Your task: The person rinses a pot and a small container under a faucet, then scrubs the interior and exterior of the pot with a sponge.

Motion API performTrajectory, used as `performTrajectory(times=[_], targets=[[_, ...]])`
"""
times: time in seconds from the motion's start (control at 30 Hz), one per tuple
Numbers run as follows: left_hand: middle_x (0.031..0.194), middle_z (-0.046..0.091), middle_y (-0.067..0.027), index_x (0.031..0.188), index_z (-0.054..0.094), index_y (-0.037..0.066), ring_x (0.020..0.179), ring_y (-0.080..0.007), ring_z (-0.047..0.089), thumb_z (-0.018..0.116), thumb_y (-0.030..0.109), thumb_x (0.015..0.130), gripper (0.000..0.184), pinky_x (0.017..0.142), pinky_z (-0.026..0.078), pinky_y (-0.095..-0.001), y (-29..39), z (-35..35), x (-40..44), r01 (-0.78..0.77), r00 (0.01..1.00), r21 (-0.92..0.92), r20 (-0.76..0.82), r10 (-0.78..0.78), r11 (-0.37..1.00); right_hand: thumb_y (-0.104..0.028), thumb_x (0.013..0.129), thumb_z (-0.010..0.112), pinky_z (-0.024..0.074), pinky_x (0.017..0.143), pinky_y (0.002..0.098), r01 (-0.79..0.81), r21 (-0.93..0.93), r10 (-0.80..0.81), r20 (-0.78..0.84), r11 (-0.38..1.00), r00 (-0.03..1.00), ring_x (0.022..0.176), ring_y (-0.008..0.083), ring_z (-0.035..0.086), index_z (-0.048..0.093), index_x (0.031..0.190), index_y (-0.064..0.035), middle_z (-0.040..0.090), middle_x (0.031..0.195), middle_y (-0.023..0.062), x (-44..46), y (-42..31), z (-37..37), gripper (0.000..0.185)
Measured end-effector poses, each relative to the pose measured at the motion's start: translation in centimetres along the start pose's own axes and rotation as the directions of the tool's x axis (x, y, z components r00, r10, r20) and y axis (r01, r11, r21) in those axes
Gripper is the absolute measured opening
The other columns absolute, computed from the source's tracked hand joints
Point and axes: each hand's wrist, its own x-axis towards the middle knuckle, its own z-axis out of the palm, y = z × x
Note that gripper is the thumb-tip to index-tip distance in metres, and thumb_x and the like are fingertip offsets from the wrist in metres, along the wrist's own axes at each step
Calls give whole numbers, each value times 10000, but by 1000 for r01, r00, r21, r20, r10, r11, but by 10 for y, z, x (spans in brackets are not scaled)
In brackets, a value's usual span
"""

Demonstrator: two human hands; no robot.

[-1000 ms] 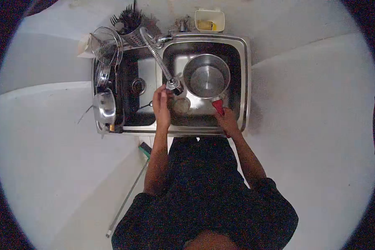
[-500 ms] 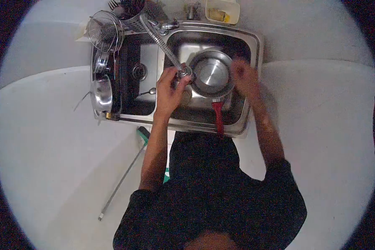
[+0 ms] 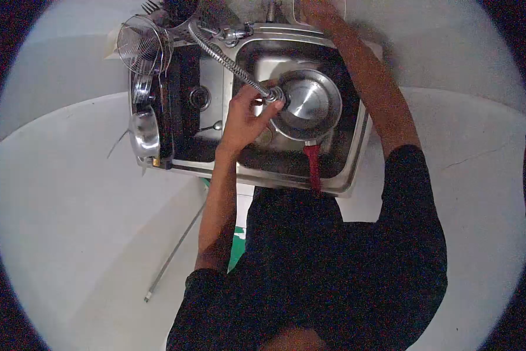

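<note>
My left hand [image 3: 248, 117] is closed round the end of the flexible metal tap hose [image 3: 222, 57], its spray head [image 3: 277, 96] over the left rim of a frying pan. The round metal frying pan [image 3: 307, 104] lies in the right sink basin, its red handle [image 3: 313, 167] pointing towards me over the front edge. My right hand [image 3: 318, 11] is stretched far forward, inside or over a pale plastic tub [image 3: 340, 10] behind the sink. Its fingers are dark and partly cut off by the frame's top, and whatever they touch is hidden.
In the left basin a spoon [image 3: 213, 126] lies near the drain [image 3: 199, 97]. Wire strainers [image 3: 145, 50] and a metal bowl [image 3: 146, 131] crowd the sink's left side. A tap [image 3: 234, 36] stands at the back. A long thin pole [image 3: 175, 254] leans below, left of me.
My right hand has moved from the pan's right side up and forward to the plastic tub. My left hand and the spray head have shifted slightly right, over the pan's rim.
</note>
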Motion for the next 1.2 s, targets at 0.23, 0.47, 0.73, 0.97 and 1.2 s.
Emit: performTrajectory(times=[0.23,0.47,0.73,0.97,1.2], targets=[[1110,640,-84,1310,479,4,1003,-207,624,590,138,883,461,901,484,-340,-50,-42,29,90,992,-577,-21,-125,812,-213,892,529,497,862,472,17,7,-18,58,1000,998,958,376,638,663,1002,-21,664,1001,213,12,5,-3,259],[1032,625,-190,1285,468,-25,937,-280,628,578,95,897,421,833,500,-387,-40,-39,92,-25,929,183,-359,90,983,-228,865,532,499,827,466,34,290,40,-245,956,969,918,362,635,649,954,-54,654,975,209,7,2,16,228],[934,632,-242,1237,520,-42,867,-367,623,597,108,879,396,800,487,-448,-58,-44,130,-211,894,473,-260,364,856,-133,822,584,505,830,452,80,-77,-88,-108,994,990,913,382,631,641,1010,-21,653,979,202,26,31,17,225],[963,667,-233,1164,624,27,862,-376,659,620,240,895,343,763,530,-440,-58,-49,136,-145,895,452,-318,311,880,-141,827,609,518,714,448,-62,1,60,-295,998,954,773,328,645,649,999,-39,664,853,141,-41,-61,-104,204],[825,628,-225,1010,632,20,790,-397,623,555,116,914,156,730,477,-470,-53,-48,133,-210,887,459,-283,366,863,-210,918,505,550,756,363,-44,993,699,-45,108,713,865,273,666,574,1125,23,656,1002,136,-161,-121,-101,319]])
